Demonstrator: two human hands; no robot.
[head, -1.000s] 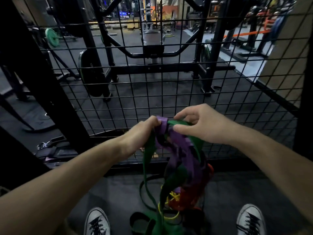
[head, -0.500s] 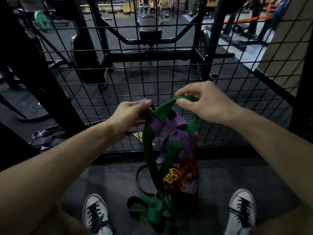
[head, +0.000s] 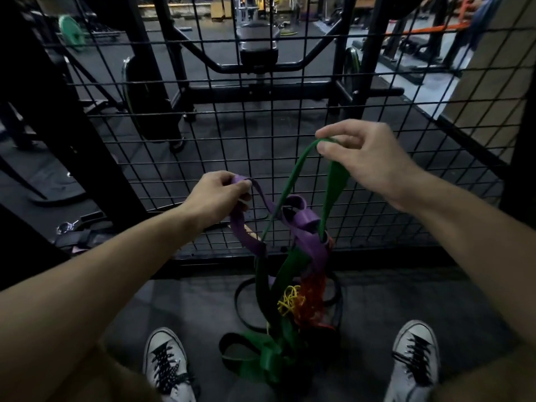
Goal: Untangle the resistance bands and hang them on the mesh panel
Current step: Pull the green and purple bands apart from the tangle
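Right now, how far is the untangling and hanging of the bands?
Done: nothing hangs on the black wire mesh panel. In hand: the left hand grips the flat purple band, the right hand pinches the flat green band. Left: thin yellow and red bands remain knotted below.

Two bare hands are seen before one black wire mesh panel (head: 290,134): the left hand (head: 216,200) and the right hand (head: 362,158). One flat purple rubber resistance band (head: 304,227) and one flat green rubber resistance band (head: 290,184) are counted in the raised tangle, with one black rubber band loop (head: 240,309), one thin yellow band (head: 288,301) and one orange-red band (head: 311,297) lower down; further bands cannot be told apart. Two white lace-up canvas sneakers (head: 166,364) are visible on the floor. One green weight plate (head: 71,29) is seen behind the mesh.
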